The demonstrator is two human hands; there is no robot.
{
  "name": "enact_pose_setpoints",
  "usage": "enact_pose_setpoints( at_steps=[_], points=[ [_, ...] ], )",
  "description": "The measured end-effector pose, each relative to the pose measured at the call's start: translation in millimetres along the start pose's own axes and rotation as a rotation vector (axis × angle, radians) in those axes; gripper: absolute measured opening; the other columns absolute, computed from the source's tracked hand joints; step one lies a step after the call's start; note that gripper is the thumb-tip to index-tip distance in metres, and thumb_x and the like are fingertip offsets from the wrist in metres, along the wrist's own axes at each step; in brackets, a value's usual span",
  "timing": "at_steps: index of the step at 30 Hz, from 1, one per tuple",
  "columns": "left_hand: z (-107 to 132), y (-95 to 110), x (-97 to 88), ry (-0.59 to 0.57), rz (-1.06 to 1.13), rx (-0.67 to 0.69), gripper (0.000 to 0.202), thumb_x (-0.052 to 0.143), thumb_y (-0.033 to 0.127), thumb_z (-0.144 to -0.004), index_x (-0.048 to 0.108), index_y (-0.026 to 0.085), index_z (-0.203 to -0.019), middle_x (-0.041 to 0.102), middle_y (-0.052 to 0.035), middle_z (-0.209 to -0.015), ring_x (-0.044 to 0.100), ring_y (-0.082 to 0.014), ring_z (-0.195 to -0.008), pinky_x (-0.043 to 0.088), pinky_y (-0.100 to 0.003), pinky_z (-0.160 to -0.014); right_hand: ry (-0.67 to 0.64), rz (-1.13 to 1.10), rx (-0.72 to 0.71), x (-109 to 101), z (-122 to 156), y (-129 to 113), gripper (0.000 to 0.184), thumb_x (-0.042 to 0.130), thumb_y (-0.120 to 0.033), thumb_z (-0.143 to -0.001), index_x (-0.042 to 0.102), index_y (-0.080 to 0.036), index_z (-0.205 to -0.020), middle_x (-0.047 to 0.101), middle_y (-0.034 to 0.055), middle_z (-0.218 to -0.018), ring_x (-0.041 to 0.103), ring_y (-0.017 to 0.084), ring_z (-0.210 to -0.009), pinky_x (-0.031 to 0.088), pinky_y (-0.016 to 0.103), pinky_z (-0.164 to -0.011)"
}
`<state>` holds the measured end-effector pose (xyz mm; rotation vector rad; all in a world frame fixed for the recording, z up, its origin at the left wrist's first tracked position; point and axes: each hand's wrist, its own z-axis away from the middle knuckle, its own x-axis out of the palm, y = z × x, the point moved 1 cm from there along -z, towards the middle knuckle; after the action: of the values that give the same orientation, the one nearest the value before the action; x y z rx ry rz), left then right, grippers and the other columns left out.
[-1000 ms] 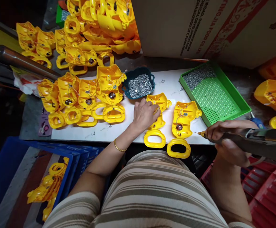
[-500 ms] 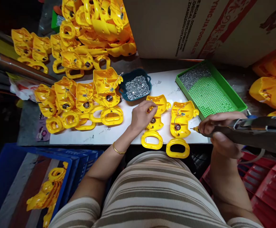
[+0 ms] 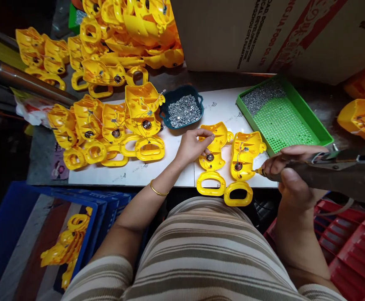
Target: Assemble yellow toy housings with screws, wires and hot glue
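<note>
Two yellow plastic toy shells lie side by side at the near edge of a white board (image 3: pixel 138 171). My left hand (image 3: pixel 192 146) rests on the left shell (image 3: pixel 215 161), fingers curled and pinched at its upper edge. My right hand (image 3: pixel 287 175) grips a dark electric screwdriver (image 3: pixel 336 173). The screwdriver's tip touches the right side of the right shell (image 3: pixel 243 161). Each shell shows a small round speaker and thin wires inside.
A dark teal bowl of screws (image 3: pixel 182 110) sits just behind my left hand. A green tray (image 3: pixel 308 125) with more screws lies at the right. Many yellow shells (image 3: pixel 110 125) crowd the left and back. A cardboard box (image 3: pixel 264 33) stands behind. Blue crate (image 3: pixel 19 225) left, red crate (image 3: pixel 358 255) right.
My left hand lifted off the left shell's middle, uncovering its speaker, and now pinches near its top. The two shells ended closer together. The screwdriver tip stayed near the right shell.
</note>
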<state>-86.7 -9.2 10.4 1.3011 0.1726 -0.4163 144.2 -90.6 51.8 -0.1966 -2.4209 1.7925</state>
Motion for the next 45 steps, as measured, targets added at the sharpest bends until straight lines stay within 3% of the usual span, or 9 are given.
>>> enact_pose_setpoints(
  at_steps=[5,8,13,16,24,30,35,45],
  points=[
    [6.4,-2.1,2.8,0.133,-0.307,0.313,0.011,0.065,0.021,-0.084,0.074,0.019,-0.09,0.077,-0.0019,-0.092,0.07,-0.0143,-0.074,0.053,-0.024,-0.067,-0.042,-0.044,-0.072,-12.2,-4.1,5.5,0.049,0.073,-0.026,-0.072,0.061,-0.022,-0.119,0.061,-0.0022,-0.064,0.061,0.019,-0.058,0.052,0.036,-0.056],
    [8.7,-3.1,4.2,0.159,-0.471,0.451,0.011,0.063,0.02,-0.087,0.073,0.018,-0.092,0.077,-0.0032,-0.093,0.069,-0.0153,-0.08,0.051,-0.026,-0.072,-0.004,-0.071,-0.116,-20.6,-7.8,7.5,0.056,0.072,-0.027,-0.07,0.06,-0.024,-0.125,0.062,-0.0013,-0.066,0.059,0.018,-0.057,0.052,0.035,-0.053],
    [5.9,-5.7,5.3,0.272,-0.821,0.546,0.014,0.06,0.025,-0.091,0.071,0.019,-0.087,0.074,-0.0044,-0.083,0.06,-0.0214,-0.083,0.042,-0.031,-0.066,-0.008,-0.102,-0.086,-25.3,-9.3,3.5,0.06,0.073,-0.031,-0.066,0.062,-0.022,-0.124,0.065,0.0019,-0.073,0.061,0.021,-0.066,0.054,0.038,-0.062],
    [4.8,-7.0,4.6,0.299,-0.912,0.57,0.011,0.062,0.025,-0.09,0.071,0.02,-0.086,0.073,-0.0045,-0.081,0.057,-0.0241,-0.088,0.039,-0.035,-0.07,-0.006,-0.088,-0.029,-24.1,-6.8,0.6,0.056,0.073,-0.033,-0.067,0.064,-0.023,-0.122,0.066,0.002,-0.074,0.061,0.021,-0.069,0.054,0.038,-0.066],
    [6.6,-9.6,0.4,0.27,-0.944,0.577,0.011,0.061,0.023,-0.09,0.071,0.02,-0.085,0.073,-0.0042,-0.081,0.058,-0.0232,-0.086,0.034,-0.038,-0.069,-0.051,-0.061,-0.001,-25.1,-4.9,5.8,0.055,0.072,-0.035,-0.069,0.064,-0.025,-0.122,0.066,0.0026,-0.073,0.061,0.022,-0.069,0.053,0.039,-0.064],
    [8.4,-12.6,-3.1,0.239,-0.884,0.583,0.013,0.06,0.025,-0.091,0.073,0.024,-0.09,0.076,-0.004,-0.094,0.056,-0.0265,-0.095,0.035,-0.043,-0.078,-0.051,-0.081,-0.002,-24.3,-6.5,7.2,0.055,0.07,-0.031,-0.067,0.064,-0.023,-0.122,0.065,0.0052,-0.072,0.062,0.025,-0.069,0.054,0.042,-0.06],
    [8.8,-15.0,-4.8,0.234,-0.854,0.59,0.016,0.059,0.026,-0.092,0.074,0.023,-0.094,0.076,-0.0053,-0.099,0.056,-0.0251,-0.093,0.036,-0.04,-0.075,-0.054,-0.155,-0.012,-22.9,-7.6,6.9,0.053,0.069,-0.034,-0.072,0.062,-0.02,-0.123,0.065,0.0034,-0.073,0.062,0.022,-0.065,0.054,0.04,-0.061],
    [3.1,-7.2,7.5,0.208,-0.858,0.653,0.015,0.059,0.024,-0.093,0.074,0.024,-0.091,0.076,-0.0038,-0.096,0.057,-0.0247,-0.093,0.033,-0.04,-0.076,-0.076,-0.128,0.027,-22.7,-5.9,9.4,0.053,0.069,-0.037,-0.073,0.061,-0.023,-0.123,0.064,0.0022,-0.074,0.062,0.022,-0.069,0.054,0.04,-0.064]
  ],
)
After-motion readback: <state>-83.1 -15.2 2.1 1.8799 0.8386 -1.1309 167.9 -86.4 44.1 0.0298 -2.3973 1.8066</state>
